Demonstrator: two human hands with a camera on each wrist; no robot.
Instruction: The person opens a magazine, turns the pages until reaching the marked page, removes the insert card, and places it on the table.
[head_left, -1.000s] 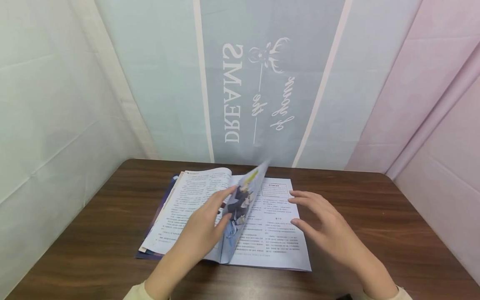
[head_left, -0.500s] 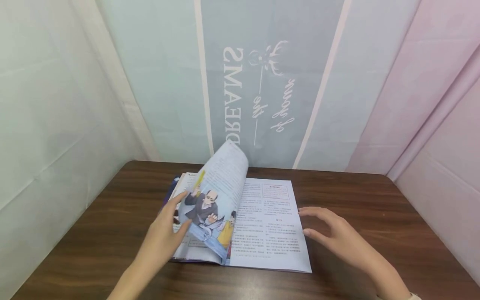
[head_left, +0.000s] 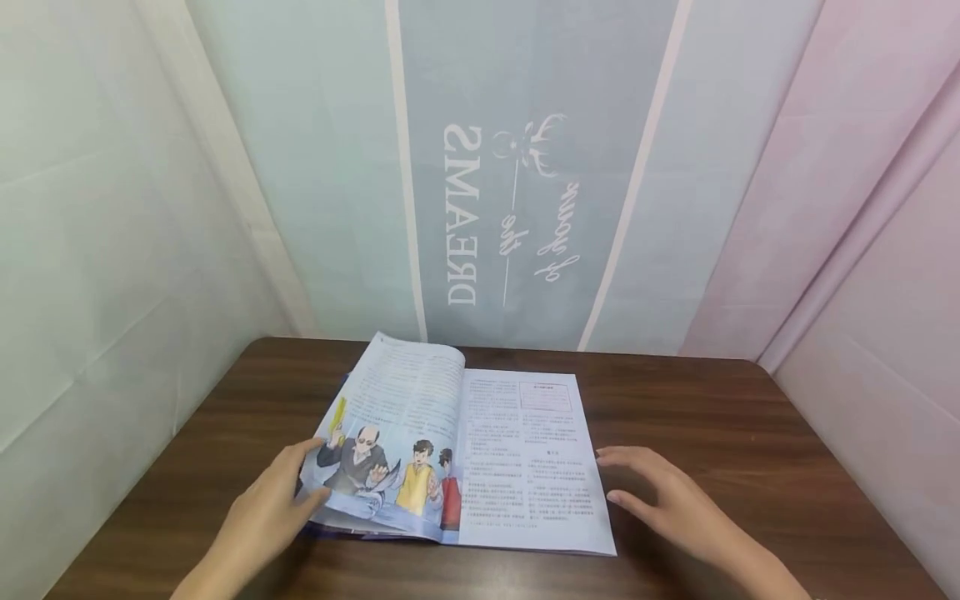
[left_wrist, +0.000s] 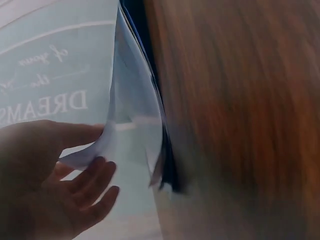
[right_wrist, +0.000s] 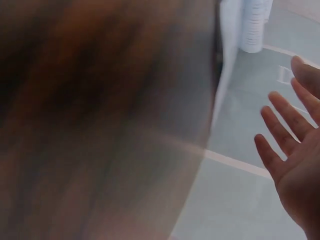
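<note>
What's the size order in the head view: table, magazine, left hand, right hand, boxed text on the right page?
Largest to smallest, by visible area:
1. Table
2. Magazine
3. Left hand and right hand: too alike to rank
4. Boxed text

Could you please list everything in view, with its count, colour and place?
Flat wood-grain table: one, dark brown, foreground
Open paper magazine: one, whitish with dark blue at its left edge, on the table
Printed illustration of three figures: one, multicoloured, lower part of the left page
Fabric backdrop with white lettering and deer motif: one, grey-green with pink at right, behind the table
Pale side panels: two, whitish, left and right
Left hand: one, pinching the left page's edge
Right hand: one, beside the magazine's right edge
</note>
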